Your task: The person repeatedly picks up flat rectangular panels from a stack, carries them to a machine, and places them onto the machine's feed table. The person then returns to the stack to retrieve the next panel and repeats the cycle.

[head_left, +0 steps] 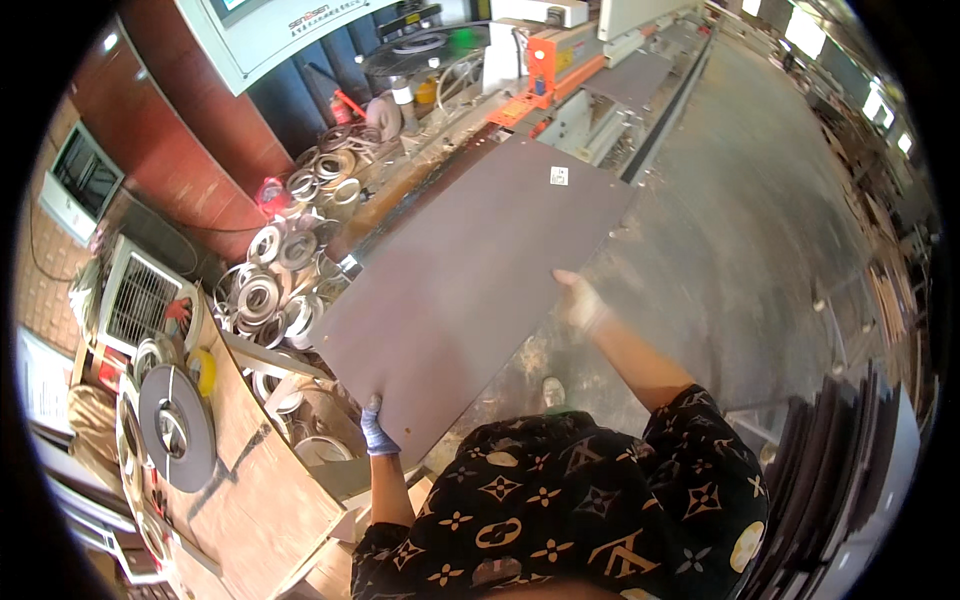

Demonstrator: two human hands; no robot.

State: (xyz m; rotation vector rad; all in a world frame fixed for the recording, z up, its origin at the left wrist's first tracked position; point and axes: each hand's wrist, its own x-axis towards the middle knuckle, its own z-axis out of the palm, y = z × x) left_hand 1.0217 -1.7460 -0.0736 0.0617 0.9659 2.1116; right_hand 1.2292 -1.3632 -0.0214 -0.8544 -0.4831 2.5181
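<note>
A large flat brown-grey panel [470,270] stretches in front of me, its far end at the infeed of a long machine [560,95]. A small white label [559,176] is stuck near its far edge. My left hand [377,430], in a blue-grey glove, grips the near left corner with the thumb on top. My right hand [582,300], in a pale glove, holds the right long edge, thumb on the upper face. The fingers of both hands are hidden beneath the panel.
Many rolls of edge banding [262,295] are heaped left of the panel. A wooden table [255,470] at the lower left carries a large dark roll [177,428]. Dark panels [820,490] stand stacked at the lower right. Another panel [632,78] lies farther along the machine. A control box [250,40] hangs at the top left.
</note>
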